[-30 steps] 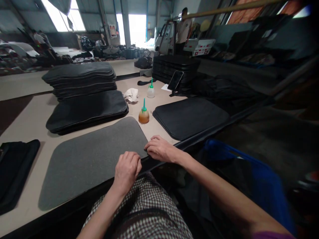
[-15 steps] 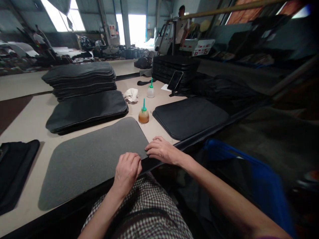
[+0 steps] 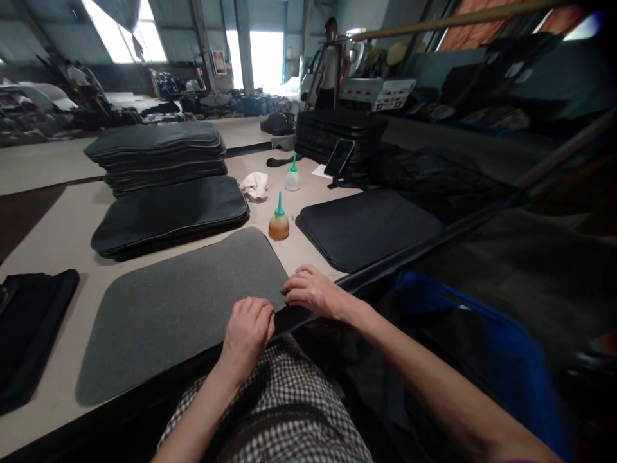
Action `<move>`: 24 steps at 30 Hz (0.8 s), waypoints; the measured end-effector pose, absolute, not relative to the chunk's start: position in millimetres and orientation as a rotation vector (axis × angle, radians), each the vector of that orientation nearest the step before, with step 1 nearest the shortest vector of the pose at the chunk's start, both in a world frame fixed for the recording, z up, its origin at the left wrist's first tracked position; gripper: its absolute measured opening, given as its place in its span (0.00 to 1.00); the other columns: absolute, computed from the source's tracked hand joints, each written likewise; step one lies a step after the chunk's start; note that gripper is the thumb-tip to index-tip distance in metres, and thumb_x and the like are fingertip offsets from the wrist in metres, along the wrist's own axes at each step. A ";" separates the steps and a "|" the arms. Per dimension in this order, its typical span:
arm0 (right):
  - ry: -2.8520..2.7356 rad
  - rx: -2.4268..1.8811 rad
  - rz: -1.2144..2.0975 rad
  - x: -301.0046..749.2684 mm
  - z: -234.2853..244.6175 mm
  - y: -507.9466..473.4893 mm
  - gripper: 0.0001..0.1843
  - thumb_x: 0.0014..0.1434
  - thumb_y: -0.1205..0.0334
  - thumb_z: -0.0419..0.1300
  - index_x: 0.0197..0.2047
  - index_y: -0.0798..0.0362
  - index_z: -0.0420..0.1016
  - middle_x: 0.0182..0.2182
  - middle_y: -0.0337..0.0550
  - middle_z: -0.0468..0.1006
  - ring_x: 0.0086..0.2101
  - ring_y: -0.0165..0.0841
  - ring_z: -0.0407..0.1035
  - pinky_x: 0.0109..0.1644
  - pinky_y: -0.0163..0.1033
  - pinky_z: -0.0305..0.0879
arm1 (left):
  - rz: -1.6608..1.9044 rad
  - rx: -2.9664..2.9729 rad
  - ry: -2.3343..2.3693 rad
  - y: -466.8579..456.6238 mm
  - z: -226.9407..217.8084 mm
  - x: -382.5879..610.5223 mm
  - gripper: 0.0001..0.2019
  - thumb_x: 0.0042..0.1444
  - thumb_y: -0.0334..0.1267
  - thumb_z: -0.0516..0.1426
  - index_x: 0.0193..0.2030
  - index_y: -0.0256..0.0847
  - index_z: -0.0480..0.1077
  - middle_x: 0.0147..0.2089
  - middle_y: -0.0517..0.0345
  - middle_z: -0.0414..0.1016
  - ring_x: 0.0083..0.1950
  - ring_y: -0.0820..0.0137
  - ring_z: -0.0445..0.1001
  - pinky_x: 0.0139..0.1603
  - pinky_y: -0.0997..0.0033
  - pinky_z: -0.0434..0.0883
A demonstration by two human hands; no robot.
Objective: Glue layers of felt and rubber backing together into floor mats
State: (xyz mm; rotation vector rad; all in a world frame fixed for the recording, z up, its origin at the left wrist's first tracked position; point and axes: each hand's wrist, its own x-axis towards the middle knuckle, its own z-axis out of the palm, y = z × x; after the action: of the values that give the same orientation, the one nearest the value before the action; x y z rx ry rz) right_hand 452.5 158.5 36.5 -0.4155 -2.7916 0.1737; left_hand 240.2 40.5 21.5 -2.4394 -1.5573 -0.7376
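A grey mat point(image 3: 178, 308) with rounded corners lies flat along the near edge of the table. My left hand point(image 3: 248, 331) has its fingers curled over the mat's near edge, close to the right corner; the fingertips are hidden. At that corner, my right hand point(image 3: 311, 292) grips the mat's edge with bent fingers, its thumb tucked out of sight. Just beyond the hands stands a squeeze bottle of amber liquid point(image 3: 278, 226) with a green nozzle. To its right lies a pile of black mats point(image 3: 371, 228).
Stacked dark mats point(image 3: 157, 151) stand at the back left, with another pile point(image 3: 171, 215) before them. A clear bottle point(image 3: 292, 179), a crumpled white cloth point(image 3: 255, 185) and a phone point(image 3: 340, 158) sit farther back. A blue crate point(image 3: 477, 308) is below right. One person point(image 3: 332, 67) stands beyond.
Both hands keep nearly the same place on the mat's edge. In the background, the person has shifted to the left. The view has moved very slightly.
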 end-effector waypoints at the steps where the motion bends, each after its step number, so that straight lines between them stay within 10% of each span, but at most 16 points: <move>1: -2.789 -0.416 0.185 452.4 36.5 159.1 0.09 0.69 0.58 0.58 0.41 0.49 0.79 0.46 0.41 0.81 0.45 0.33 0.71 0.56 0.45 0.54 | -0.736 -2.441 -1.564 40.8 21.5 239.9 0.04 0.65 0.30 0.54 0.42 0.39 0.70 0.42 0.53 0.76 0.44 0.64 0.71 0.46 0.62 0.67; 24: -2.714 -0.357 0.134 446.8 34.1 149.2 0.08 0.66 0.70 0.55 0.38 0.52 0.73 0.41 0.41 0.81 0.47 0.33 0.72 0.61 0.48 0.56 | -0.764 -2.481 -1.645 39.2 19.8 236.8 0.05 0.67 0.31 0.53 0.44 0.40 0.69 0.44 0.53 0.75 0.45 0.63 0.70 0.47 0.61 0.67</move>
State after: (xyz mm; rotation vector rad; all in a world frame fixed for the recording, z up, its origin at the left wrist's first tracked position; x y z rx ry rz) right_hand 446.8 149.2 34.1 -0.3572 -2.7145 0.1342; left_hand 236.8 39.2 19.8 -2.4805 -1.6453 -0.7637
